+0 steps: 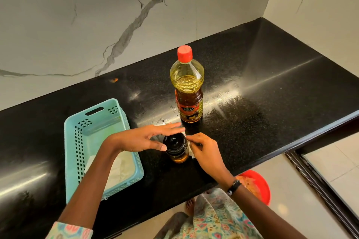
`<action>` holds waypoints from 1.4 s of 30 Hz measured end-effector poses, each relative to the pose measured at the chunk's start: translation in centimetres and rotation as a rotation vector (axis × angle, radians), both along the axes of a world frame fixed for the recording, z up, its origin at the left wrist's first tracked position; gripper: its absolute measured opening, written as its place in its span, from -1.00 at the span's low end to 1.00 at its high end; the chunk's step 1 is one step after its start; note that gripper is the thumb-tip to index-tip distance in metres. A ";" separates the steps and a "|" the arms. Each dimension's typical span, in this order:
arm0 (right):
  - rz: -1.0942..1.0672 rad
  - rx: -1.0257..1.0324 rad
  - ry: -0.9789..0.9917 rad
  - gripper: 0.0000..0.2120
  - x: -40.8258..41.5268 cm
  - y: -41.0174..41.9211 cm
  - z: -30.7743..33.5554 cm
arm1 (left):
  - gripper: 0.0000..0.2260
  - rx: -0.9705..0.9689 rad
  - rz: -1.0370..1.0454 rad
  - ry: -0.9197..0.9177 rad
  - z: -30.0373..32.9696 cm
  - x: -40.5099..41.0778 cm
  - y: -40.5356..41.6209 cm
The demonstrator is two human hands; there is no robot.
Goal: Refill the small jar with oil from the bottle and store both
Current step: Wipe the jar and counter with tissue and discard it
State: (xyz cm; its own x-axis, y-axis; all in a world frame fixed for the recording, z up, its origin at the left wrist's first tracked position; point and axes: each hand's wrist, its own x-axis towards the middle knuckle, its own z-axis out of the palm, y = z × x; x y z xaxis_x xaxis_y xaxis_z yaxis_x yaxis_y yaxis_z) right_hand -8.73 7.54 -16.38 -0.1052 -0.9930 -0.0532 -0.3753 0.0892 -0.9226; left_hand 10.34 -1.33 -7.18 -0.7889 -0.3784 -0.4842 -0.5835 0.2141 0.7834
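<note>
I see the left hand [144, 138] spread over the black lid of the jar [177, 148] between both hands. The right hand [204, 149] pinches a white tissue [189, 148] against it. The capped bottle [188, 87] stands beyond them on the table [272, 83].

Left hand [144, 138] cupping capped small jar [176, 146], right hand [204, 151] pinching white tissue [189, 146], bottle [188, 89] behind

The black counter [272, 87] lay bare to the right of the tall bottle [188, 91]. The blue basket [101, 141] blocked the left, close beside the jar [175, 146].
</note>
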 end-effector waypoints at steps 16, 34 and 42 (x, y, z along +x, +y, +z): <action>0.107 -0.084 -0.177 -0.73 -0.6 -1.0 3.1 | -0.68 -0.214 1.259 0.368 -3.5 -2.2 8.9; 0.336 0.118 -0.275 -0.63 -1.0 -3.1 3.7 | -0.85 -0.104 1.559 0.478 -4.3 -3.4 10.4; 0.459 0.500 -0.349 -0.43 0.1 -5.5 1.8 | -0.79 0.017 1.669 0.531 -4.1 -4.6 10.7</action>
State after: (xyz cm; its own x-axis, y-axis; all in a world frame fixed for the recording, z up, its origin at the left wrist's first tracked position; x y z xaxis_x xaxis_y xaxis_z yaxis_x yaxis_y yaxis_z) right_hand -8.58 2.08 -14.53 0.4179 -0.7819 -0.4625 -0.1694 0.4331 -0.8853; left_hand 5.77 9.42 -11.31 0.3455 -0.8756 -0.3376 0.1472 -0.3047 0.9410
